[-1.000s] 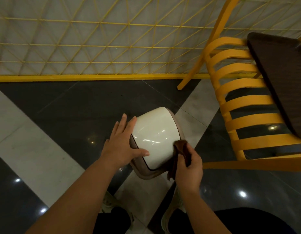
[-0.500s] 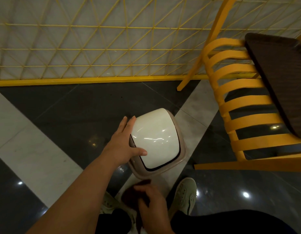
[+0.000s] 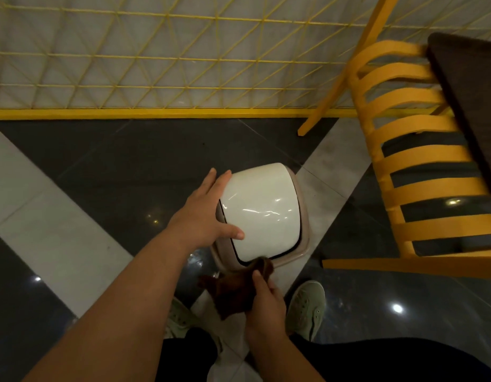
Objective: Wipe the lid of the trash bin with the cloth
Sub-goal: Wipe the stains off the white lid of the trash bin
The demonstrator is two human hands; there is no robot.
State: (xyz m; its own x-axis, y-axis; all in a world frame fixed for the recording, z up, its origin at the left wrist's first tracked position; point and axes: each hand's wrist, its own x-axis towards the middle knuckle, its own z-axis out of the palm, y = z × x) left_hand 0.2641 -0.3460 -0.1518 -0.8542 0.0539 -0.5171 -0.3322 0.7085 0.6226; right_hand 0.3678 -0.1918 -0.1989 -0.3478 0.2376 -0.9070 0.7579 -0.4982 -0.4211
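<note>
I see the small bin with its glossy white domed plastic lid (image 3: 262, 208) on the dark polished tile floor (image 3: 114, 161) — yellow slatted wooden chair (image 3: 421, 172) to its right, yellow wire-grid fence (image 3: 156, 64) behind.

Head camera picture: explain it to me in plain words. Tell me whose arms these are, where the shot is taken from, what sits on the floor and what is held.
No machine here: a person wears a wide-angle camera on the head, looking forward and down, so both arms reach in from the bottom. The left hand rests on the side of the trash bin, fingers straight along it and the thumb on the glossy white lid, which steadies the bin. The right hand grips a dark brown cloth, whose top corner touches the bin's near rim. The bin stands on a shiny floor of dark and pale tiles. To the right stands a yellow slatted chair with a dark tabletop over it; behind runs a yellow wire fence. The person's pale shoes show below.
</note>
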